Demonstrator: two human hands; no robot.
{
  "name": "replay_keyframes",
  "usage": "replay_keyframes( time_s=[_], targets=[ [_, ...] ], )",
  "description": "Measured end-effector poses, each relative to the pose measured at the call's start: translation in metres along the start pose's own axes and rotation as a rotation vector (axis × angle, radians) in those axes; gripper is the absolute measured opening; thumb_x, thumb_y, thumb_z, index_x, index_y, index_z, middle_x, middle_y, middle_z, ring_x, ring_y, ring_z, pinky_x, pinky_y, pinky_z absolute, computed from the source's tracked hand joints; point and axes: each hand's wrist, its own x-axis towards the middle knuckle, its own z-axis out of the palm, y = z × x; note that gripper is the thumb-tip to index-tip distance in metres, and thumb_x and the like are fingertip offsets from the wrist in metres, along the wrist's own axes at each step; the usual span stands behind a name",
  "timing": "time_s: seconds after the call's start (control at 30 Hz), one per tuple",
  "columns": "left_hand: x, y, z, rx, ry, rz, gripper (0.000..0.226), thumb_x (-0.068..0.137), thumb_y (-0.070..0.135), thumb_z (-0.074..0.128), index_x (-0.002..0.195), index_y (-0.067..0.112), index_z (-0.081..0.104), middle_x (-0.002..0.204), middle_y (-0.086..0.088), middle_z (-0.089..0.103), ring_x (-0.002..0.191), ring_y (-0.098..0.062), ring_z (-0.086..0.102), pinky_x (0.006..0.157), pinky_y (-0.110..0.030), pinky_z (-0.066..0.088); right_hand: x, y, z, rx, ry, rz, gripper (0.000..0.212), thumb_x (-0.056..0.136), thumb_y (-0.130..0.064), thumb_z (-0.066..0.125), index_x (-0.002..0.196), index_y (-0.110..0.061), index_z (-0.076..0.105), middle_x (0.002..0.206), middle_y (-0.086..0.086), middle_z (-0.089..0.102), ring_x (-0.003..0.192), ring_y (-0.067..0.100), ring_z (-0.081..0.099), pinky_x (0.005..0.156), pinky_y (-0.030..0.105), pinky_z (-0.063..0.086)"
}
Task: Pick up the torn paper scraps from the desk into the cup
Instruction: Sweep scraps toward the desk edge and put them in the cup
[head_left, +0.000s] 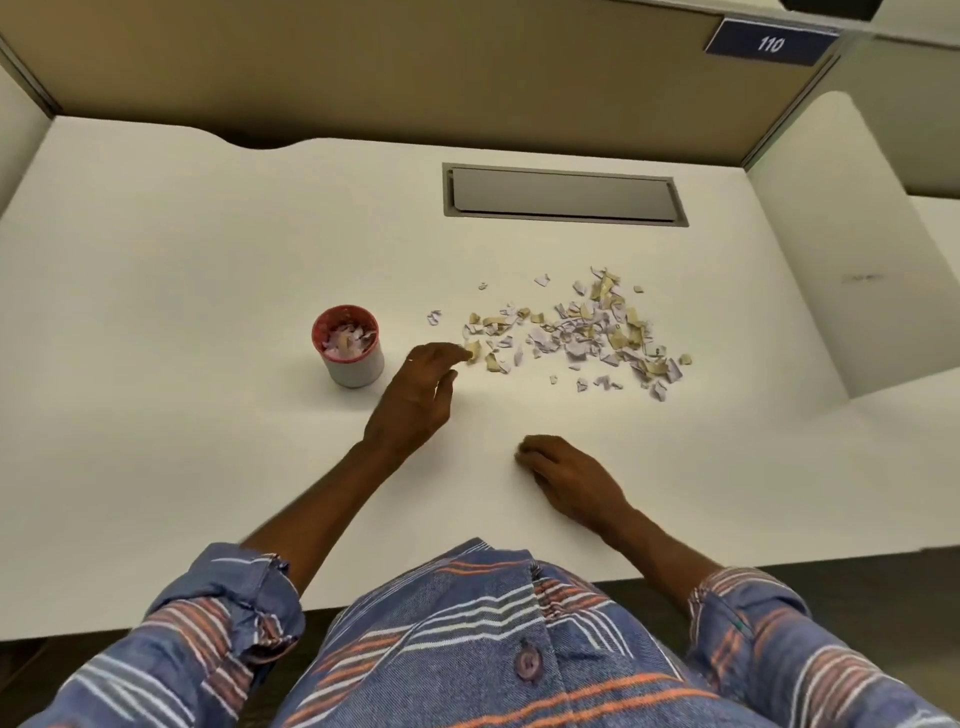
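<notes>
Nearest to us is a blue striped shirt (467, 649) with both sleeves rolled up, at the front edge of the white desk (208, 441). The right hand (566, 480) lies knuckles up on the desk, its fingers curled under against the surface. We cannot tell whether anything is tucked inside them. It is well apart from the paper.

Farther out, the left hand (415, 395) reaches forward and to the right with its fingers only lightly bent and its thumb held apart. Its fingertips (465, 355) touch a tan scrap (474, 349) at the near left edge of the torn paper scraps (587, 332). We see nothing gripped.

Just left of that hand stands the cup (356, 370), upright, with a pale wall and a red rim. It holds a mix of white and pinkish scraps. The loose scraps, white, lilac and tan, lie spread on the desk to the right of the cup.

Beyond them a grey cable hatch (563, 195) is set into the desk. Behind it rises a beige partition (363, 67) with a blue number plate (769, 44) reading 110.
</notes>
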Motion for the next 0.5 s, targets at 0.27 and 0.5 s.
replay_keyframes(
  time_s=[0.27, 0.5],
  targets=[
    [0.028, -0.002, 0.041, 0.119, -0.218, -0.062, 0.045, 0.096, 0.017, 0.055, 0.141, 0.016, 0.050, 0.147, -0.008, 0.047, 0.141, -0.027, 0.037, 0.117, -0.038, 0.031, -0.068, 0.045, -0.024, -0.077, 0.056, 0.291, 0.033, 0.082, -0.005, 0.077, 0.114, -0.004, 0.072, 0.121, 0.013, 0.069, 0.107, 0.031, 0.069, 0.083, 0.038, 0.061],
    [0.047, 0.003, 0.073, 0.421, -0.428, -0.151, 0.054, 0.101, 0.042, 0.043, 0.152, 0.034, 0.028, 0.164, -0.004, 0.013, 0.152, -0.032, 0.005, 0.120, -0.048, 0.020, -0.092, 0.088, -0.047, -0.041, 0.048, 0.622, 0.033, 0.099, -0.017, 0.058, 0.130, -0.008, 0.062, 0.141, 0.010, 0.054, 0.127, 0.027, 0.055, 0.101, 0.040, 0.052]
  ],
)
